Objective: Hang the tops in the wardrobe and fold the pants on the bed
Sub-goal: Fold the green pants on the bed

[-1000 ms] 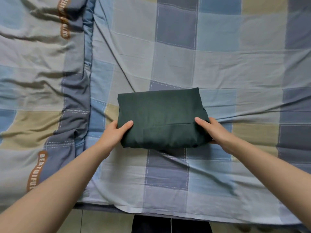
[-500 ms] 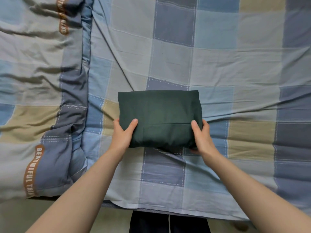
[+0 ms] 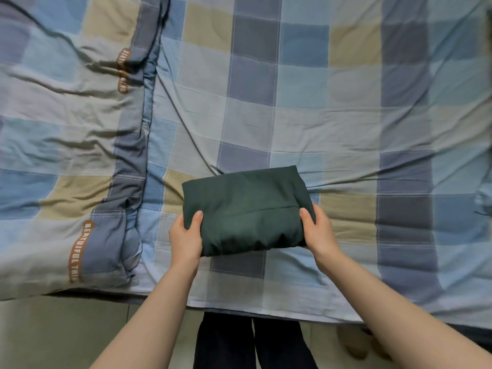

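Change: compared with half a second ago, the view takes in more of the bed (image 3: 346, 123) toward 12 o'clock and more floor (image 3: 53, 336) at 6 o'clock. The pants bundle looks turned slightly, its right end now higher than its left, and both hands keep the same hold at its near corners.
Pants (image 3: 245, 209): dark green, folded into a thick rectangular bundle, lying on the bed just below the centre of the view, near the bed's 6 o'clock edge. A seam or fold line crosses its top face.
Left hand (image 3: 185, 239): at the bundle's 7 o'clock corner, thumb on top, the other fingers hidden under or behind the cloth; it grips the pants.
Right hand (image 3: 319, 233): at the bundle's 4 o'clock corner, thumb on top, fingers wrapped round the side; it also grips the pants.
Bed: covered by a sheet checked in blue, grey and tan, wrinkled around the bundle.
Quilt (image 3: 66, 155): same check pattern, lying along the 9 o'clock side of the bed, with a grey border and orange lettered labels; its edge lies just beside the pants without touching them.
Floor: pale tiles at 6 to 7 o'clock, below the bed's edge.
Legs (image 3: 226, 342): the person's dark trousers show at 6 o'clock, between the forearms.
Containers: cannot tell; no part of the view shows one.
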`<state>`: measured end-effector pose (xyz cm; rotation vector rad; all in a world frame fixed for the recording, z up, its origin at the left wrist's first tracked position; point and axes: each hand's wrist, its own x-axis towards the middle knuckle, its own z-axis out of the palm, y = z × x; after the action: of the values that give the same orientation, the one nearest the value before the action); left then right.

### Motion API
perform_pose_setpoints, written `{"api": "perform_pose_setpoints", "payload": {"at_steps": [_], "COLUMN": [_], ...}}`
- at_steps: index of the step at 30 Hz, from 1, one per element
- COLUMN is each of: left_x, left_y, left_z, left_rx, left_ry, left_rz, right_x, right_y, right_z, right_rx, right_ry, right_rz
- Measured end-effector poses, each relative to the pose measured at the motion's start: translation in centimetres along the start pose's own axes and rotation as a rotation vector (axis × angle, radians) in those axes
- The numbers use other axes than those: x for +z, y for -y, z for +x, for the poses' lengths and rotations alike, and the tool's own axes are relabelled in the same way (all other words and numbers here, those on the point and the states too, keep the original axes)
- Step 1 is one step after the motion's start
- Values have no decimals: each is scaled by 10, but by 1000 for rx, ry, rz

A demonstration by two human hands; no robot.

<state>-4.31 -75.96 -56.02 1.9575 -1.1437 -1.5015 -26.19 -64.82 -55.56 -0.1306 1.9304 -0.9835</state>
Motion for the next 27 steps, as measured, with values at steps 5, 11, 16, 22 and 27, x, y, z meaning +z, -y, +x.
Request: {"api": "perform_pose_setpoints", "payload": {"at_steps": [5, 11, 16, 22, 27], "left_x": [-21, -38, -54, -100, -132], "left_y": [-81, -162, -201, -220, -211], "left_z": [-74, -150, -194, -241, -291], "left_rx": [94, 143, 216, 280, 251], "left_ry": [108, 328, 525, 810, 976], "left_rz": [-71, -152, -122, 39, 186], "right_x": [-64, -125, -136, -101, -59], "right_y": [68, 125, 128, 75, 32], "right_z": [-95, -201, -285, -393, -493], "right_rx": [-118, -258, -292, -212, -113], "right_ry": [-30, -180, -363, -707, -891], "right_rz": [64, 131, 208, 368, 534]}}
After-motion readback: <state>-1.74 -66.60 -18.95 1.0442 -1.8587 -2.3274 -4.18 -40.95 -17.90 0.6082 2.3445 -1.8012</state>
